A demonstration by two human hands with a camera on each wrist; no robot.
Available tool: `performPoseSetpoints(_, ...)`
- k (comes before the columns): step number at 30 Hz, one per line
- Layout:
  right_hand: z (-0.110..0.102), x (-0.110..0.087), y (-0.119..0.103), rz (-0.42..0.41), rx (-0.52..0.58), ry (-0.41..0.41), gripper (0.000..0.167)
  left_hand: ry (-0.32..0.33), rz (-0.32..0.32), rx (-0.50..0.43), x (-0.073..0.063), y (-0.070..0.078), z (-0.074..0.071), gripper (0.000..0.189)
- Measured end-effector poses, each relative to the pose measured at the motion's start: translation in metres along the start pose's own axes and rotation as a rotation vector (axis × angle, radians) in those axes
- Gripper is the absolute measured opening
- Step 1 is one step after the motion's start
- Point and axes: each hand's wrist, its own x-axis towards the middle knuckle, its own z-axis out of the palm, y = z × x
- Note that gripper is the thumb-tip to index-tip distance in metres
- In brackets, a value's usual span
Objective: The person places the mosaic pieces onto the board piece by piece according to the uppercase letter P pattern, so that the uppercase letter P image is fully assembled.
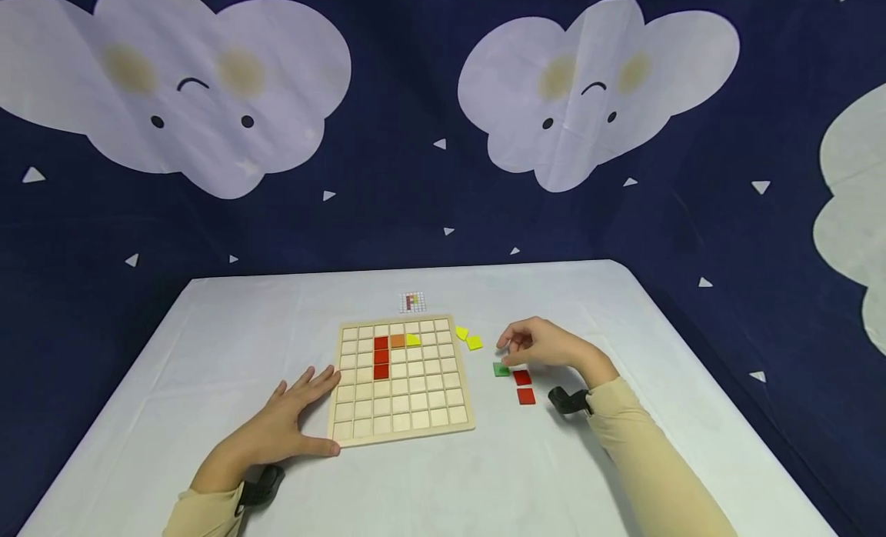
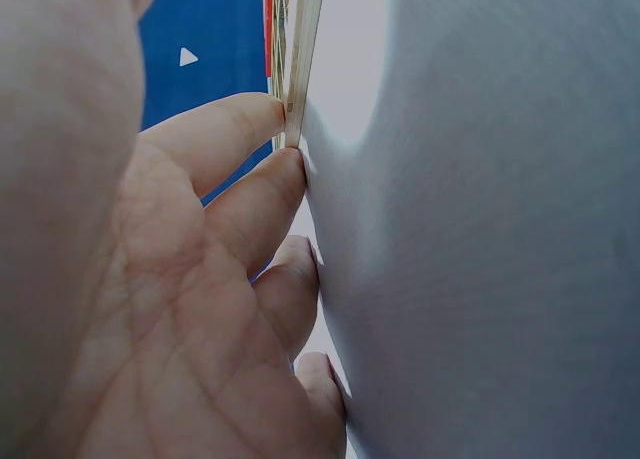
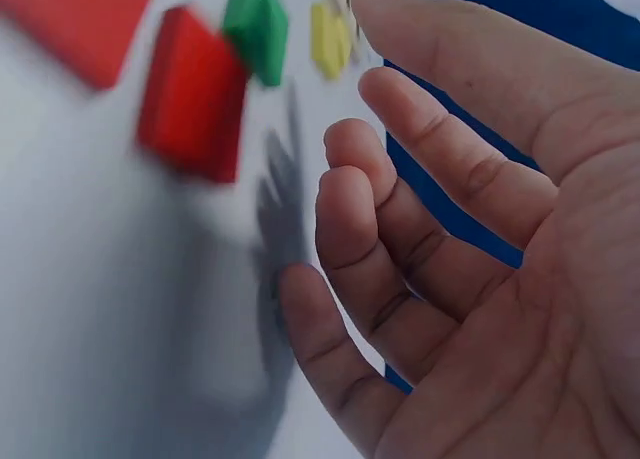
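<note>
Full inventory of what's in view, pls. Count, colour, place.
Grid board: 1, pale wood, on table
Red tiles on board: 3, red, one column
Orange tile: 1, orange, right of the farthest red
Yellow board piece: 1, yellow, right of orange
Pattern card: 1, white with coloured squares, beyond board
Loose yellow pieces: 2, yellow, right of board
Green tile: 1, green, by right hand
Loose red tiles: 2, red, nearer than green
Table: 1, white
Backdrop: 1, navy with white clouds and triangles, behind table
Wrist devices: 2, black, one per wrist
Sleeves: 2, tan
Left hand: 1, at board's left edge
Right hand: 1, above green tile
</note>
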Motion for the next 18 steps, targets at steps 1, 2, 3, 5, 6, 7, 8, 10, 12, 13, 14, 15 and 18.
performPoseSetpoints(1,-0.001,-0.004,0.003,0.007,0.005,0.000,0.027,-0.002,0.000,0.000,0.000,0.000,0.000,0.117)
performPoseSetpoints(2,-0.002,-0.008,0.007,0.012,0.014,-0.002,0.027,-0.003,0.000,0.001,0.001,0.000,0.000,0.117)
performPoseSetpoints(3,-0.002,-0.011,0.009,0.016,0.023,-0.007,0.028,-0.003,0.000,0.001,0.001,0.000,0.000,0.117)
performPoseSetpoints(5,-0.003,-0.017,0.013,0.022,0.038,-0.025,0.029,-0.001,0.002,0.006,0.002,0.000,0.000,0.117)
performPoseSetpoints(6,-0.004,-0.020,0.014,0.027,0.041,-0.034,0.029,0.001,0.004,0.008,0.002,0.000,0.000,0.117)
performPoseSetpoints(7,-0.005,-0.023,0.015,0.029,0.039,-0.044,0.030,0.003,0.006,0.009,0.002,0.000,0.000,0.117)
performPoseSetpoints(8,-0.006,-0.025,0.015,0.033,0.039,-0.054,0.030,0.005,0.006,0.011,0.002,0.000,0.000,0.117)
performPoseSetpoints(10,-0.007,-0.029,0.016,0.038,0.029,-0.071,0.030,0.007,0.009,0.010,0.002,0.000,0.000,0.117)
performPoseSetpoints(12,-0.007,-0.032,0.018,0.034,0.020,-0.079,0.029,0.002,0.009,0.008,0.002,0.000,0.000,0.117)
performPoseSetpoints(13,-0.005,-0.033,0.019,0.028,0.022,-0.081,0.029,-0.001,0.007,0.008,0.002,-0.001,0.000,0.117)
performPoseSetpoints(14,-0.004,-0.034,0.020,0.019,0.029,-0.081,0.029,-0.003,0.005,0.008,0.002,-0.001,0.000,0.118)
performPoseSetpoints(15,-0.002,-0.034,0.021,0.012,0.034,-0.078,0.029,-0.006,0.003,0.006,0.002,-0.001,0.000,0.118)
performPoseSetpoints(18,0.003,-0.035,0.026,-0.004,0.057,-0.053,0.029,-0.007,-0.004,0.009,0.002,-0.001,0.000,0.118)
